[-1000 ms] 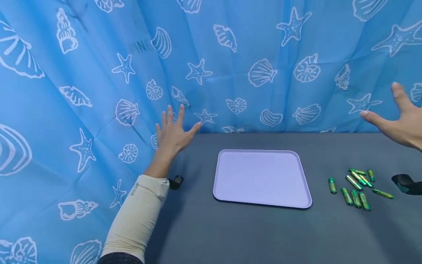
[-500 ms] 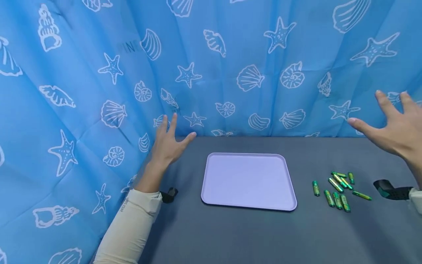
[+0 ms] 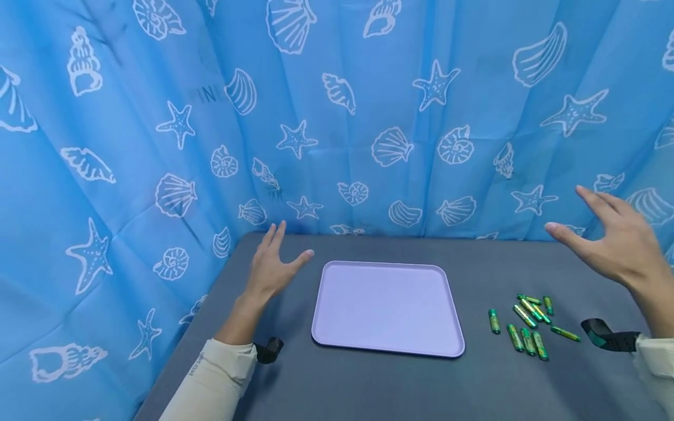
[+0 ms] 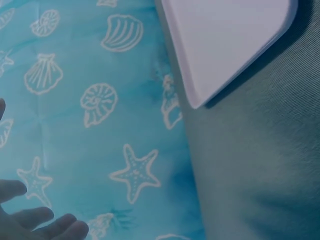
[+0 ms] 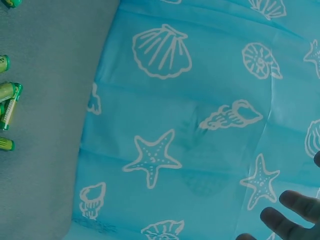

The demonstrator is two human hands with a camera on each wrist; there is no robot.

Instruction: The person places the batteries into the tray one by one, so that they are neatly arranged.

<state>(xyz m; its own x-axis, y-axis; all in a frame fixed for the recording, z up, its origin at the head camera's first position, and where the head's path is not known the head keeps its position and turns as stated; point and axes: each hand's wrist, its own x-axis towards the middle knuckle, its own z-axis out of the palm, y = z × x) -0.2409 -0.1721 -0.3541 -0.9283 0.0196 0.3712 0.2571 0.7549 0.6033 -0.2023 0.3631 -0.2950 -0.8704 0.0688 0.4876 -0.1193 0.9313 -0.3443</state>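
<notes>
Above the table's left side, my left hand is raised with thumb and fingers spread, holding nothing. A lilac rectangular tray lies flat to the right of it, bare inside; one corner of the tray shows in the left wrist view. My right hand hovers behind and to the right of a loose group of green and gold batteries, fingers apart and touching nothing. Some batteries lie against each other and others lie singly; a few batteries appear at the left edge of the right wrist view.
The grey tabletop extends around the tray and batteries. A blue curtain printed with white shells and starfish hangs along the back and left edges. Black straps stick out at both wrists.
Both hands have come lower toward the table, and more of the right hand shows. The head view has shifted, so tray and batteries appear lower and further left. Nothing was taken hold of.
</notes>
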